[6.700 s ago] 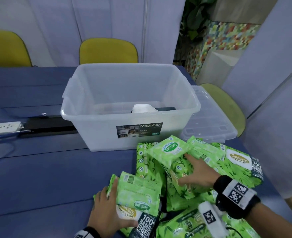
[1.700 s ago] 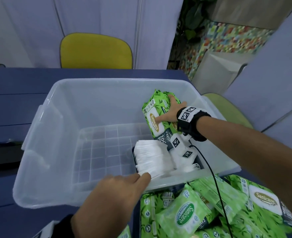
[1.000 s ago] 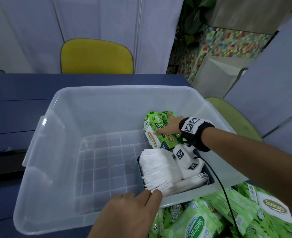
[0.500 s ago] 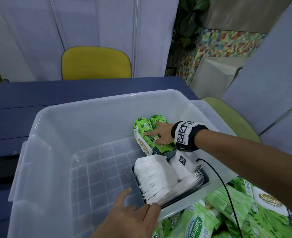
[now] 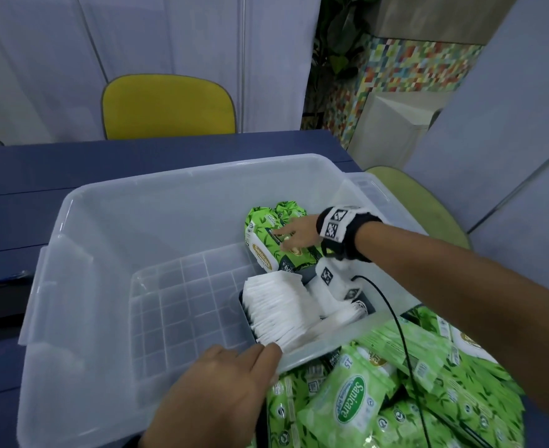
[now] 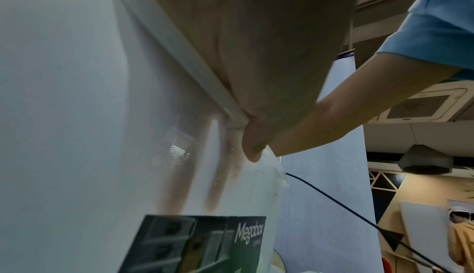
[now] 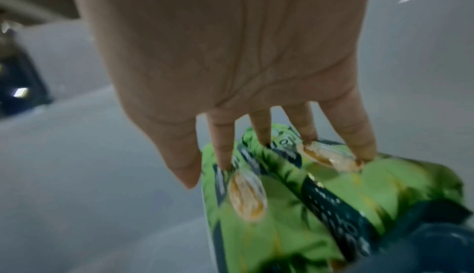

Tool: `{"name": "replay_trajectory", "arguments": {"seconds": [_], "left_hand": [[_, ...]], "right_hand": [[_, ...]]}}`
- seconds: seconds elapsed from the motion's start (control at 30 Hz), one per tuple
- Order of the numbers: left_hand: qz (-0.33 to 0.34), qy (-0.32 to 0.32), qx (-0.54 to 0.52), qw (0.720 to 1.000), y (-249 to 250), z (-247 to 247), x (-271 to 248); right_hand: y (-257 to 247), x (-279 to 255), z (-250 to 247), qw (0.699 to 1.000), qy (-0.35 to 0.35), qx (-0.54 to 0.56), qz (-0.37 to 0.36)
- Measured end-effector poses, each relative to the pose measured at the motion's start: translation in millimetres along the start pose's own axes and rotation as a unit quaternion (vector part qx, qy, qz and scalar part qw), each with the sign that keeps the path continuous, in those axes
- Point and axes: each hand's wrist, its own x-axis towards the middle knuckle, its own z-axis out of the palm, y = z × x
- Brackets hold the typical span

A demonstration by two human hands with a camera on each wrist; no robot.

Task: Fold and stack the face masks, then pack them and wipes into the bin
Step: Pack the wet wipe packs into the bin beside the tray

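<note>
A large translucent plastic storage bin (image 5: pixel 82 253) sits on a dark blue table (image 5: pixel 14 169), filling the middle of the head view. Inside it, toward 3 o'clock, a dark tray holds a row of folded white face masks (image 5: pixel 276 312) standing on edge. Just beyond the tray, toward 1 o'clock, lie green leaf-printed packs of wipes (image 5: pixel 266 240), touching the bin's far right corner area.

The right hand (image 5: pixel 299 234) reaches into the bin from 3 o'clock. Its fingers (image 7: pixel 359 135) are straight and spread, tips pressing down on the top of the green packs; nothing is gripped.

The left hand (image 5: pixel 221 392) sits at 6 o'clock on the bin's near rim. In the left wrist view its fingers show through the clear wall, draped over the rim, thumb outside above the Megabox label (image 6: pixel 205 243); the hand clasps the rim.

Outside the bin, at 5 o'clock, a heap of green wipe packs (image 5: pixel 380 399) lies on the table. A yellow chair (image 5: pixel 166 108) stands at 12 o'clock.
</note>
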Motion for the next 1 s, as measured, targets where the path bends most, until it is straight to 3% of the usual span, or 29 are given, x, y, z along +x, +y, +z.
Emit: {"name": "replay_trajectory", "arguments": {"seconds": [0.17,0.27,0.37,0.5,0.6,0.7,0.77,0.9,0.97,1.0], "left_hand": [[-0.004,-0.037,-0.017,0.999,2.3,-16.9,1.3],[-0.035,-0.077,-0.046,0.995,6.2,-22.4,-1.7],[-0.061,-0.102,-0.067,0.991,8.8,-25.0,-3.1],[-0.056,-0.029,-0.095,0.994,18.9,-26.5,-2.0],[-0.042,0.056,-0.122,0.990,42.7,-26.4,-1.6],[-0.001,0.064,-0.146,0.987,77.9,-14.7,-9.0],[0.028,0.005,-0.170,0.985,100.5,-0.1,-19.9],[0.061,-0.191,-0.229,0.953,147.3,29.7,-45.9],[0.059,-0.280,-0.219,0.933,174.9,38.7,-51.1],[0.060,-0.309,-0.206,0.927,188.8,42.7,-51.8]], "right_hand": [[12.2,-63.5,-25.8,0.981,0.097,0.157,-0.061],[21.7,-124.0,-27.5,0.933,0.173,0.297,-0.108],[33.0,-182.6,-8.3,0.884,0.279,0.346,-0.147],[45.3,-245.9,49.9,0.833,0.361,0.393,-0.150],[56.3,-274.6,110.8,0.827,0.372,0.410,-0.095],[64.4,-286.3,175.6,0.831,0.366,0.418,-0.020],[62.8,-290.5,217.6,0.852,0.336,0.402,0.017],[61.0,-292.3,301.8,0.915,0.239,0.310,0.093],[62.9,-295.6,342.5,0.898,0.237,0.327,0.175],[63.0,-298.2,360.6,0.875,0.250,0.349,0.224]]}}
